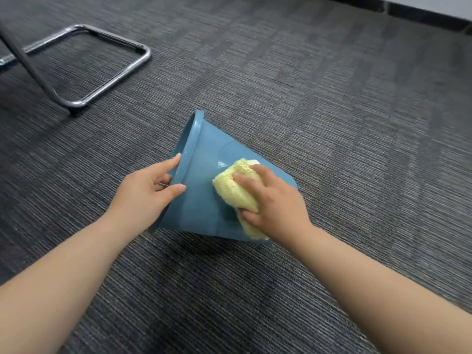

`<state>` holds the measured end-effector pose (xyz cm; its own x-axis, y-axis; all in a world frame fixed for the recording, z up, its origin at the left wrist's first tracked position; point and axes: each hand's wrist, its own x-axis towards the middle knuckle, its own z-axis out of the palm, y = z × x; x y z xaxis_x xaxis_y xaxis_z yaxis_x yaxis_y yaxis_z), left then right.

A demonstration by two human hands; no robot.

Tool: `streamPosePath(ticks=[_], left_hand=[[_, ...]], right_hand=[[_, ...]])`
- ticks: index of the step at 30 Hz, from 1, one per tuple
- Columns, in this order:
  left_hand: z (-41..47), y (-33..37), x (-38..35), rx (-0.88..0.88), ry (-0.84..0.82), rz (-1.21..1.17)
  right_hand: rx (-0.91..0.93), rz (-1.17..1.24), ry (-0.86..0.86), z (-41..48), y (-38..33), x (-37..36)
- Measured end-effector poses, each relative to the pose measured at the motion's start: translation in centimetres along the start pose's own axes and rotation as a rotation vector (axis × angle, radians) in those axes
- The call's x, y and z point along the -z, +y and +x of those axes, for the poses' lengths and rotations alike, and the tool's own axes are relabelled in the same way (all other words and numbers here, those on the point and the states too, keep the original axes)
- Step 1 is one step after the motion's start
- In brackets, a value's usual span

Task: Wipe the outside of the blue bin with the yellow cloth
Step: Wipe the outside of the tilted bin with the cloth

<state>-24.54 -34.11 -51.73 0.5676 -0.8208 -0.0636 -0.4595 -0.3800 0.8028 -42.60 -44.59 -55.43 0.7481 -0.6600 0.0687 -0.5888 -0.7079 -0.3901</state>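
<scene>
Bare forearms nearest, over grey carpet (pixel 332 111). Right hand (pixel 274 200) clutches folded yellow cloth (pixel 236 192), pressing it on outer wall of blue bin (pixel 204 154). Bin on side; left hand (pixel 145 190) grips rim. Beyond left hand, metal chair frame (pixel 112 80).

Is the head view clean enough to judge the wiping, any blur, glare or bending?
Head view: the blue bin, yellow cloth and both hands, left hand and right hand, are fairly sharp; the carpet smears toward the edges; a soft sheen on the bin wall; a faint shadow beneath it; wide-angle bending at the frame's edges.
</scene>
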Motion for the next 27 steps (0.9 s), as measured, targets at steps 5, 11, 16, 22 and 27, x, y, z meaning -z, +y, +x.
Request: streamPosePath(ticks=[5,11,16,22,27], left_hand=[[-0.3,-0.3,0.1,-0.002,0.005,0.004],[-0.1,0.0,-0.1,-0.018,0.023,0.027],[0.1,-0.4,0.0,-0.021,0.026,0.026],[0.1,-0.4,-0.2,-0.02,0.032,0.027],[0.2,-0.5,0.2,0.027,0.046,0.054]], right_hand=[[-0.326,0.019,0.007,0.3,2.6,0.2],[-0.065,0.042,0.005,-0.8,0.3,-0.6],[-0.189,-0.007,-0.028,-0.5,3.2,-0.2],[-0.504,0.103,-0.028,-0.3,5.3,-0.4],[-0.265,0.058,-0.032,-0.6,3.4,-0.6]])
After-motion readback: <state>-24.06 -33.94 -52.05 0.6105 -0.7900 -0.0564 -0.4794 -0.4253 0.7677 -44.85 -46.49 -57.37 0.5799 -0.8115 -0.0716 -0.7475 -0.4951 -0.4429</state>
